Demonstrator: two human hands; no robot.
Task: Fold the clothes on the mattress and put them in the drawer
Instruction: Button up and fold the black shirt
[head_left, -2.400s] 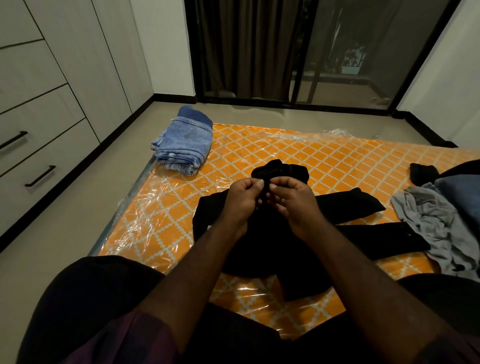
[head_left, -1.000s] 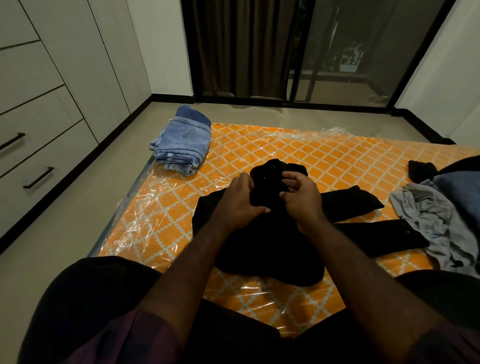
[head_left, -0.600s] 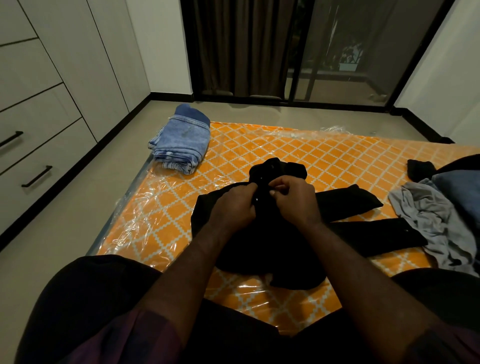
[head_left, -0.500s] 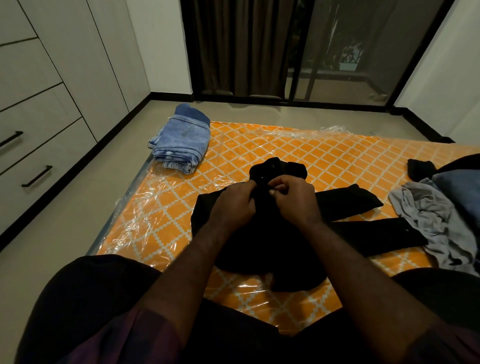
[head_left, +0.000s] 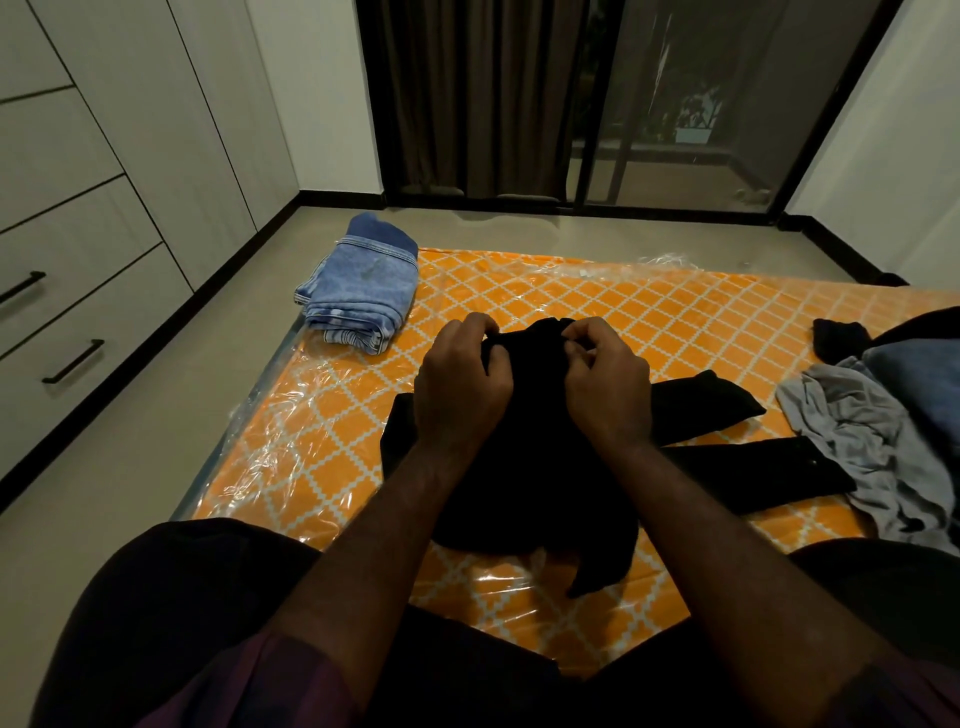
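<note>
Two pinches on the black garment, centre frame on the mattress: left hand and right hand clamped on its upper edge, long ends trailing to frame right, nearer the right hand

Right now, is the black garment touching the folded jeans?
Apart. The head view shows a strip of orange mattress between the folded jeans and the black garment.
</note>
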